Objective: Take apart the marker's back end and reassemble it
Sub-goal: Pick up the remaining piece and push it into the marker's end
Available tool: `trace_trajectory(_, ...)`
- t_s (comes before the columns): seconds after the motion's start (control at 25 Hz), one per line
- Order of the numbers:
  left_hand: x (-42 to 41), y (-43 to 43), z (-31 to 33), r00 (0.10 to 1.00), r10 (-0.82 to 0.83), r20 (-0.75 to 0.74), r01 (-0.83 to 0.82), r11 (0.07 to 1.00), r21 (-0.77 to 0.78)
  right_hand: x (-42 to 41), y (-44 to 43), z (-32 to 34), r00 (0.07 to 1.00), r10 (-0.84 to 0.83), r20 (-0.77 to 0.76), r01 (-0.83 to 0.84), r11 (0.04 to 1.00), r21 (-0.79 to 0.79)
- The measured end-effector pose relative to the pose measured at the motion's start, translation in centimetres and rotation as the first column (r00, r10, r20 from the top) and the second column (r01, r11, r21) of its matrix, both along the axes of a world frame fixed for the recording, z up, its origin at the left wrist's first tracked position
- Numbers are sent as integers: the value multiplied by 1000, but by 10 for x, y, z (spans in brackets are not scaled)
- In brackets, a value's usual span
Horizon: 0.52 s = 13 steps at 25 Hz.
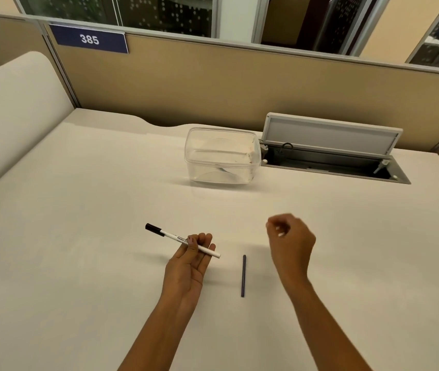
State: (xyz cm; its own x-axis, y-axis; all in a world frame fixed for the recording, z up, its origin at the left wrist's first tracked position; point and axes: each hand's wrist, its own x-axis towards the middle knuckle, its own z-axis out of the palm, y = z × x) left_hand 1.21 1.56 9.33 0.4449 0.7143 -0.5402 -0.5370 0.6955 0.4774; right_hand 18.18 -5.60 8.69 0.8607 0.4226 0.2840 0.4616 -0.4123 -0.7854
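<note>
Marker opened at the back, its ink rod out on the desk.

The marker (171, 235) has a white barrel, with the black cap pointing to ten o'clock and the bare back end to four. The left hand (186, 263) pinches it at mid-barrel, above the near middle of the desk (79, 210). The thin dark ink rod (243, 275) lies flat at the marker's four o'clock, apart from both hands. The right hand (290, 238) hovers at three o'clock with its fingers curled; whether it pinches a small pale plug is too blurred to tell. For refitting, I would line the rod up with the barrel's axis and slide it in straight, without forcing. A clear tub (222, 156) stands at twelve.
</note>
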Motion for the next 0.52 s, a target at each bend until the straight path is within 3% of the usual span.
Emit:
trace_trajectory(0.16, -2, -9, 5, 1000, -26, -7, 26, 1000, 13, -35, -33, -27, 973, 86, -212, -131, 969, -208)
trace_trajectory(0.32, -3, -13, 10, 1000, -24, 0, 24, 999, 33, -56, -41, -35, 964, 136, -229, -203, 932, -300)
trace_trajectory(0.52, -4, -20, 14, 1000, -23, 11, 22, 999, 31, -67, -40, -37, 980, 145, -136, -192, 871, -453)
